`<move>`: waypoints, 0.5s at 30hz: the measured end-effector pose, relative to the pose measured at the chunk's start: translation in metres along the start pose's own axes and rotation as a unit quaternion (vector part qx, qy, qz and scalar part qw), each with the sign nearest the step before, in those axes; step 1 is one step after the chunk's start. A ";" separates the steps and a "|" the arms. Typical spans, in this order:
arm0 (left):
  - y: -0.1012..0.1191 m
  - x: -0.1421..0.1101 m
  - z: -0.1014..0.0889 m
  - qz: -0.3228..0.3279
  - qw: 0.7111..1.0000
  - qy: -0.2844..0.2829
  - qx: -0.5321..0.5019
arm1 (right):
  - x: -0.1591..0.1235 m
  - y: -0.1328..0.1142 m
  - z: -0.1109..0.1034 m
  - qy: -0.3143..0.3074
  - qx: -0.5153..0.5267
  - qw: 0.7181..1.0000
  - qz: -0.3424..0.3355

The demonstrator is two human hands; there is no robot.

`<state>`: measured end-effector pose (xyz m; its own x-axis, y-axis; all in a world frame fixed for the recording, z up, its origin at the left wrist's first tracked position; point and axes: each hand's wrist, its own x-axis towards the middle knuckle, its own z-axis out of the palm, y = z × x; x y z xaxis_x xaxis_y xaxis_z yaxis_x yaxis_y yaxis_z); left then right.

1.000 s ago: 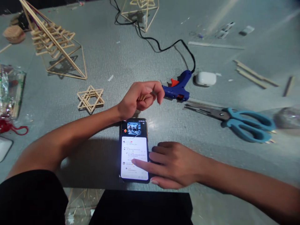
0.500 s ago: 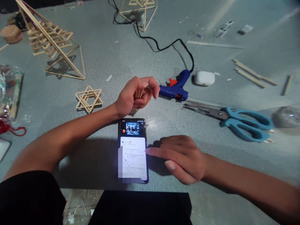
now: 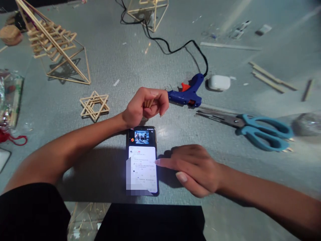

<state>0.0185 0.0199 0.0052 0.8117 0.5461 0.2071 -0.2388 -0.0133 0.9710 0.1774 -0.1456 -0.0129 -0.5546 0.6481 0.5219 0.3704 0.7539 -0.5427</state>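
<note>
Your right hand (image 3: pixel 194 170) has drawn back to the smartphone's (image 3: pixel 145 160) three o'clock, loosely curled, forefinger extended, while your left hand (image 3: pixel 139 105), at twelve, clasps wooden sticks (image 3: pixel 148 103).

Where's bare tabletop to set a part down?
Roomy: between the slatted stick frame and black cord, bar a few white scraps. Smaller: bounded by phone, right hand and scissors. Crowded: glue gun, white case and scissors, bunched right of the left hand.

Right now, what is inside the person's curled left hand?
Ends of thin wooden sticks show inside the left hand. The curled hand covers the rest, so their length and exact number cannot be told.
</note>
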 end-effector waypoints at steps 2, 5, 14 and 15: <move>0.001 0.000 0.000 0.006 1.000 -0.007 -0.019 | 0.000 0.000 0.000 -0.006 -0.003 1.000 -0.005; 0.001 0.001 0.001 0.012 0.999 -0.015 -0.032 | 0.000 0.000 0.000 -0.006 -0.010 1.000 -0.012; 0.002 0.000 0.000 -0.038 0.999 -0.006 -0.011 | -0.001 0.001 0.001 -0.077 -0.038 0.995 -0.056; 0.002 0.000 0.000 -0.037 0.999 -0.009 -0.015 | -0.001 0.001 0.001 -0.084 -0.040 0.993 -0.067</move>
<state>0.0183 0.0199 0.0075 0.8368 0.5298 0.1377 -0.1934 0.0507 0.9798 0.1773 -0.1457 -0.0148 -0.7169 0.5190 0.4655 0.3394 0.8430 -0.4173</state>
